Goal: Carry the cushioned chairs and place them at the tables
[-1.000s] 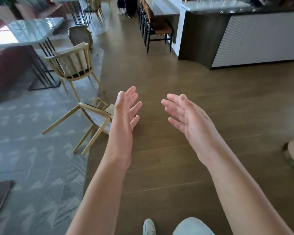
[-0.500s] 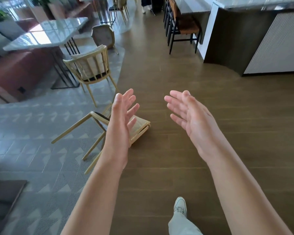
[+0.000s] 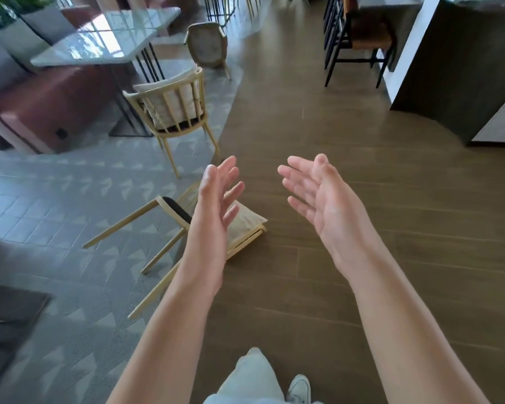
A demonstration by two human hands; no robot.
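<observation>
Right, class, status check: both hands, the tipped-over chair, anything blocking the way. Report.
Left hand open, right hand open, both empty. Tipped-over chair on its side on the floor, untouched. Upright chair stands just beyond it by the table.

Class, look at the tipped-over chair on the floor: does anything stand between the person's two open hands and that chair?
Nothing visible does. The left hand and right hand are empty and open above the tipped chair, with only bare floor around it.

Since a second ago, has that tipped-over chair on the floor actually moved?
No. The tipped chair still lies across the edge where grey carpet meets wood floor, just this side of the upright chair. Only the view has come closer.
</observation>
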